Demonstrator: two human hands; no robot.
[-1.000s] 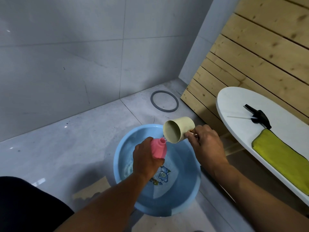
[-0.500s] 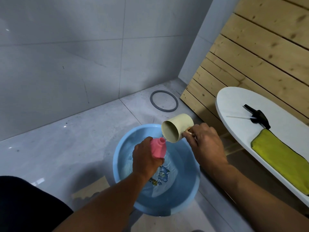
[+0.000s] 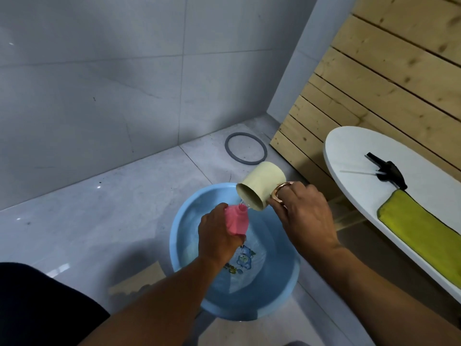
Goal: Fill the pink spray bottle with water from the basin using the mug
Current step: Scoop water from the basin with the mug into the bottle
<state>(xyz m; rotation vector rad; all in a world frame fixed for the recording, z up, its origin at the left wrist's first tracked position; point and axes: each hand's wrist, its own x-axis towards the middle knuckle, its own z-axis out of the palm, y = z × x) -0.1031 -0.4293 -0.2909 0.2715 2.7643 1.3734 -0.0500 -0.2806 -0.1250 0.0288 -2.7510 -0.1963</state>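
Cream mug [image 3: 262, 186] tipped over pink bottle [image 3: 236, 219].

No readable text anywhere; the basin [image 3: 185, 228] floor bears only a cartoon bear picture.

Cream mug [image 3: 262, 188] tipped over open pink spray bottle [image 3: 237, 219], above blue basin [image 3: 279, 290]

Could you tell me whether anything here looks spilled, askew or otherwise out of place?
Nothing looks spilled. The tilted mug pours a thin stream onto the pink spray bottle neck, held over the blue basin. The one oddity is a grey ring lying loose on the floor near the wall.
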